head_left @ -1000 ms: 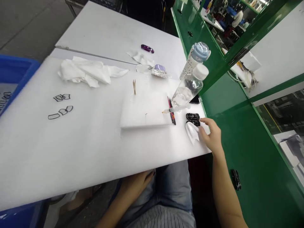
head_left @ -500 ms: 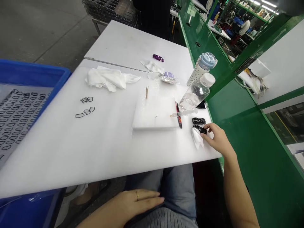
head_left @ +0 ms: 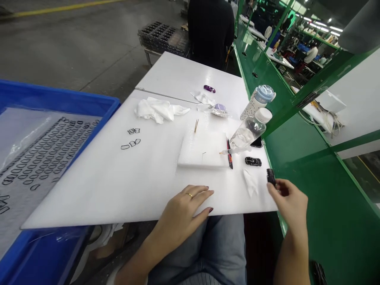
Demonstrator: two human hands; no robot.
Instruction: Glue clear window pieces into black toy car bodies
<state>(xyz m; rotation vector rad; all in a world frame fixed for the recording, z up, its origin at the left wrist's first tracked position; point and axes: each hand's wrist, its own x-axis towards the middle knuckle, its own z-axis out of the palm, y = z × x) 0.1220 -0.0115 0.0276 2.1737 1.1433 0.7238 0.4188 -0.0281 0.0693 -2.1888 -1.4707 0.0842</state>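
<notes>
Left hand (head_left: 184,209), gold ring (head_left: 190,195), dark red nail polish (head_left: 210,210), bare forearms (head_left: 142,257), faded blue denim jeans (head_left: 225,253)

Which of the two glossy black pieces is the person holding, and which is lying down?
The black piece pinched at the fingertips of the right hand is held. The other black piece lies apart from the hand, on the white table.

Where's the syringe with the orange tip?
In the head view, the syringe lies over the tweezers at the foam pad's right edge, just below the clear plastic bottle.
</notes>
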